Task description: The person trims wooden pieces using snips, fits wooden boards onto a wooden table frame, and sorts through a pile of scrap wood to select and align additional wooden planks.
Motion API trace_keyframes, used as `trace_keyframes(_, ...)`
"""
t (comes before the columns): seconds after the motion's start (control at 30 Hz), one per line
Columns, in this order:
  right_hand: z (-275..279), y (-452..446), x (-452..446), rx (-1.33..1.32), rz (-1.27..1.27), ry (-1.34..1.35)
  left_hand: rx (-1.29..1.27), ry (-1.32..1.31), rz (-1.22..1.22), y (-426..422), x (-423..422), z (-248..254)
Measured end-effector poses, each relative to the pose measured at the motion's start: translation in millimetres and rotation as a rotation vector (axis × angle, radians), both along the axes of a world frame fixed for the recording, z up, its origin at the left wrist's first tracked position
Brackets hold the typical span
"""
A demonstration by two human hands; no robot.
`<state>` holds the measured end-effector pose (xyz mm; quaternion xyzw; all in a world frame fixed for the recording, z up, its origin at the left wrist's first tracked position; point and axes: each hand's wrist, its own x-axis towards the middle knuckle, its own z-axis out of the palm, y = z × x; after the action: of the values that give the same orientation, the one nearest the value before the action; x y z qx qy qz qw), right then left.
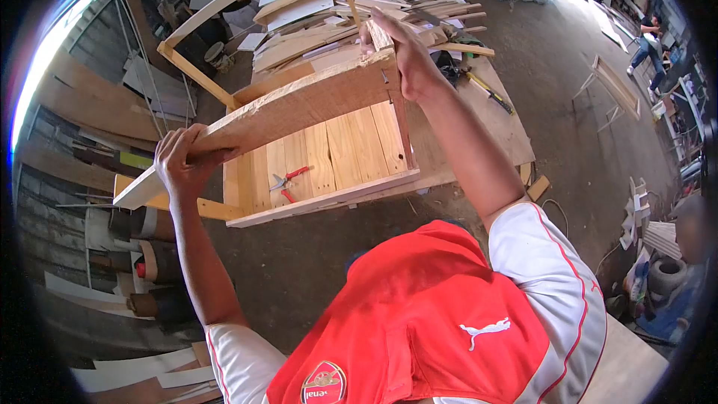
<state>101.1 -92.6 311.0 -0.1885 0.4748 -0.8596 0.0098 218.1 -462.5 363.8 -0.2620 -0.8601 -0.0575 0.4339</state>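
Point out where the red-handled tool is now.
In the head view, left of centre, the red-handled tool lies on the wooden slats, beside the pale lower rail, right of the left hand.

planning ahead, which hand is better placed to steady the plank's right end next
Probably the right hand: it is at that end, while the left hand grips the plank nearer its opposite end.

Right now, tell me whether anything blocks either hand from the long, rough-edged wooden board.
Nothing visible does. The left hand grips the board near one end; the right hand holds the corner at its other end. The red-handled metal tool lies apart, on the slatted wood panel.
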Motion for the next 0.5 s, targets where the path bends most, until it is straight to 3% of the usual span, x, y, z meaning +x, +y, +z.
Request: trace_keyframes(0.5,10.3,-3.4,14.6,-0.17,0.118,-0.051,-0.008,-0.037,0.01,3.6,0.0,4.2)
